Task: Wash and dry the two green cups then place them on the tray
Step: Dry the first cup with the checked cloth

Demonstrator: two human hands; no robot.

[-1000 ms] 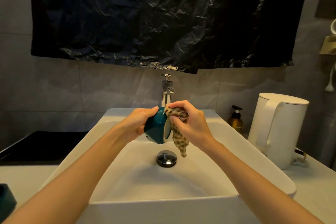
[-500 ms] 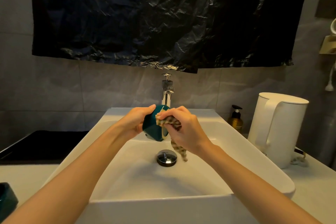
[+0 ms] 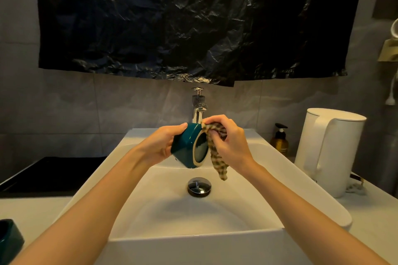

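Second dark green glazed cup [image 3: 9,241]: stands on the white counter at the lower left edge, partly cut off.

Flat black tray [image 3: 53,172]: lies on the counter, left of the white rectangular basin [image 3: 237,241].

Left hand [image 3: 160,146]: fingers curled round the base and wall of the dark green glazed cup [image 3: 185,146], thumb on top.

Cup: held on its side above the basin, in front of the chrome tap [image 3: 198,109], mouth facing right.

Right hand [image 3: 233,146]: fingers bunched, pinching a brown checked cloth [image 3: 216,157] against the cup's rim. The loose end hangs above the chrome drain plug [image 3: 199,186].

Amber soap bottle [image 3: 280,143] and white electric kettle [image 3: 329,148]: on the counter, right of the basin.
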